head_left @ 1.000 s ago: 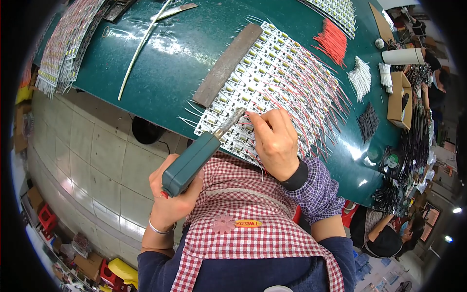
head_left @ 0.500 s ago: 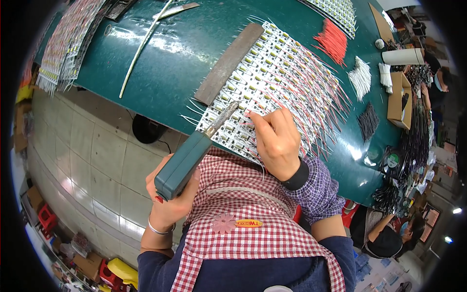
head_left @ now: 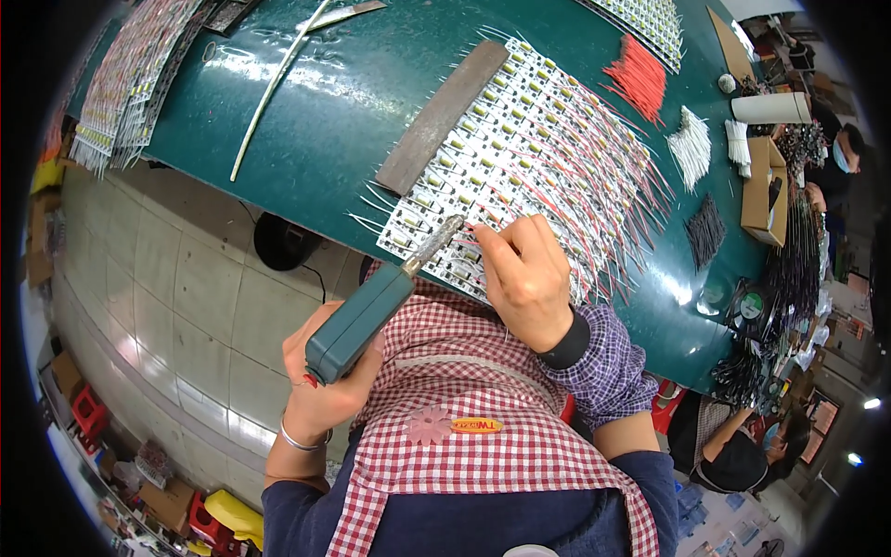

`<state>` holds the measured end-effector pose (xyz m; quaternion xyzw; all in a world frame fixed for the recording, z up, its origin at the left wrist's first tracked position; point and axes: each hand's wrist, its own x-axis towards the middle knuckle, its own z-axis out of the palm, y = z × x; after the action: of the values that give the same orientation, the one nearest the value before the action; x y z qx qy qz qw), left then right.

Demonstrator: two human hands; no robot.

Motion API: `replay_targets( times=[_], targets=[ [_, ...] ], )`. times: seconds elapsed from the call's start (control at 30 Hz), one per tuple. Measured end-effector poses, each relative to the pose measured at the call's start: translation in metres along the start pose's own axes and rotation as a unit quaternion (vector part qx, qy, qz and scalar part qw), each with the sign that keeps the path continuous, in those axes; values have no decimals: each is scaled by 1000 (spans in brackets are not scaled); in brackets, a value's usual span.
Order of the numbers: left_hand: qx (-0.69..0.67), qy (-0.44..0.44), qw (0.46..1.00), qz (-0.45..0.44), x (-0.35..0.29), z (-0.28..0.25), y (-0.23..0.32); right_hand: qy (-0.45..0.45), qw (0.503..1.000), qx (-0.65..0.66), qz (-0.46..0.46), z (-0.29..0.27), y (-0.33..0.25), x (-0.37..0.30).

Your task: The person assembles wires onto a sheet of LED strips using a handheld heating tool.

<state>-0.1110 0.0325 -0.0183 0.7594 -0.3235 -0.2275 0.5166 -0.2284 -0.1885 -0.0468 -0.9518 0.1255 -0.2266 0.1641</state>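
My left hand (head_left: 327,385) is wrapped round the green body of a soldering gun (head_left: 360,325). Its metal tip rests over the near part of a white panel of circuit boards (head_left: 436,200), which carries rows of small yellowish parts. Close beside the tip, my right hand (head_left: 531,278) pinches a thin red wire (head_left: 471,227), with its fingers bent just above the boards. Many red and white wires stick out from the panel's right side. A dark flat bar (head_left: 444,116) lies along the panel's left part.
Bundles of red wires (head_left: 637,79), white wires (head_left: 690,148) and black wires (head_left: 705,232) lie on the green table (head_left: 316,121) to the right. A cardboard box (head_left: 764,190) stands beyond. Stacked wired panels (head_left: 139,84) sit at the far left. Other people work at the right.
The soldering gun's tip has shifted slightly right and nearer to me along the boards. My right hand has moved slightly nearer too, still pinching a red wire.
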Motion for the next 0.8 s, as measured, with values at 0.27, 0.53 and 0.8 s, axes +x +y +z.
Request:
replay_targets(
  times=[0.27,0.53,0.8],
  targets=[
    [-10,6,1000,-10,0,2,0,2,1000,-2,7,1,-4,-1],
    [7,22,1000,-4,-6,-1,-2,7,1000,-6,10,3,-5,-1],
    [13,36,999,4,-10,-4,0,11,1000,-7,10,3,-5,-1]
  ],
)
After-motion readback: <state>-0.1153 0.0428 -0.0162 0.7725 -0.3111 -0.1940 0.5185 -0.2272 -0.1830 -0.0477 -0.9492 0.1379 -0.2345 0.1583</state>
